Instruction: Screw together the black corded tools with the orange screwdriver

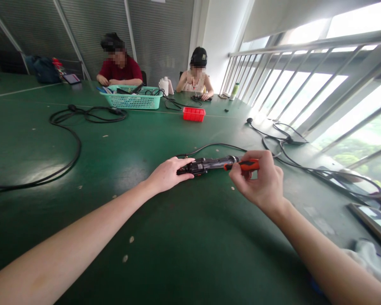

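A dark, partly see-through tool body with a black cable lies on the green table. My left hand rests on its left end, fingers stretched over it and pressing it down. My right hand is closed round the orange handle of a screwdriver, whose tip points left at the tool's right end.
A red tray and a teal basket stand further back. Black cables loop at left and right. Two people sit at the far end. A tablet and a white cloth lie at right, near the railing.
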Motion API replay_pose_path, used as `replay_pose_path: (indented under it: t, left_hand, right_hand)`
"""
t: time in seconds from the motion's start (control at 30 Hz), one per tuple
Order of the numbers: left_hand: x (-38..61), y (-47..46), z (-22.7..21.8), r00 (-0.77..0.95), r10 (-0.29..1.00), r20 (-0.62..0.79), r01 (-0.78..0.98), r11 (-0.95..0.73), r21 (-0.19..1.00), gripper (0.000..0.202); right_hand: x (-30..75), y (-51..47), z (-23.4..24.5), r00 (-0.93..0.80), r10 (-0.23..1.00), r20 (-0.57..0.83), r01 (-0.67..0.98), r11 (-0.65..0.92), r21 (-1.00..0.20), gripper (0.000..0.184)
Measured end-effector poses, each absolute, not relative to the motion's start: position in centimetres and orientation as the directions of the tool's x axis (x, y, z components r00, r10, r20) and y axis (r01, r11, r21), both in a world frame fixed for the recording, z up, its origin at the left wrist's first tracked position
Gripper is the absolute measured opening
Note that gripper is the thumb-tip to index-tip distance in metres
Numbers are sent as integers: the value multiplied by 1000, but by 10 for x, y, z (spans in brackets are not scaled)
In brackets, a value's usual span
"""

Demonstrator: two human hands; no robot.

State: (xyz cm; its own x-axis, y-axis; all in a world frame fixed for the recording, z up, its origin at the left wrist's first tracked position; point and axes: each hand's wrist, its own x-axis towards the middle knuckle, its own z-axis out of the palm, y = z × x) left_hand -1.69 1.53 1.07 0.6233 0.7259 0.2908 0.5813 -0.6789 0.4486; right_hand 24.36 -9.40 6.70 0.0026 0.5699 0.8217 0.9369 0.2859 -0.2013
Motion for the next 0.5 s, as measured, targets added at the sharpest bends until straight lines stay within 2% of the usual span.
replay_pose_path:
  t: [0.2, 0.5]
  left_hand:
    - [-17, 15, 11, 624, 728, 284, 584, -676, 450, 59]
    - [-17, 15, 12, 626, 721, 296, 580, -685, 441, 59]
  right_hand:
    - [245, -90, 61, -48, 637, 769, 928, 313, -201, 22]
    - [246, -91, 62, -77, 626, 776, 926, 333, -177, 21]
